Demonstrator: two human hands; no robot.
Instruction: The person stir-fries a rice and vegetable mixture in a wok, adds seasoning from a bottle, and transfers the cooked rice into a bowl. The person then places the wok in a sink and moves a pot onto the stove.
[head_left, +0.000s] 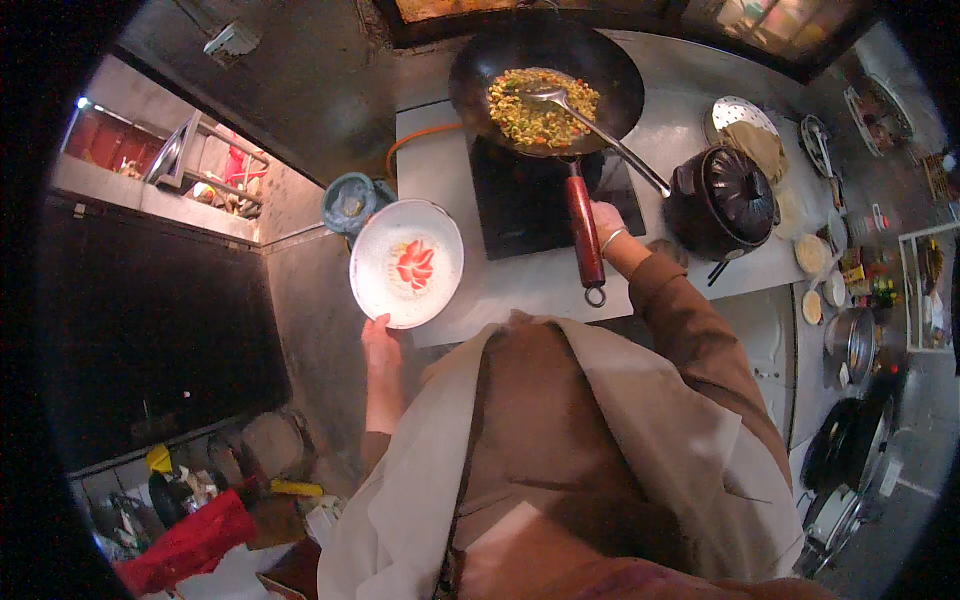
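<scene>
My left hand (381, 343) grips the near rim of a white bowl (366, 262) with a red flower pattern inside, tilted up beside the counter's left edge. Behind the wooden handle (582, 225) of a wok (621, 75) is my right hand (609, 220), low over the front of a black cooktop (517, 217). The handle covers its fingers, so I cannot tell whether they touch anything. Chopped yellow, green and red food (536, 124) lies in the wok. A metal spatula (611, 139) rests with its blade in the food and its shaft over the wok's rim.
A dark lidded pot (705, 202) stands right of the cooktop, near a perforated white disc (742, 114) and a brown cloth (757, 150). Left of the counter (442, 300) is a blue-green bin (337, 196) with a plastic liner. An orange hose (409, 139) runs behind the cooktop.
</scene>
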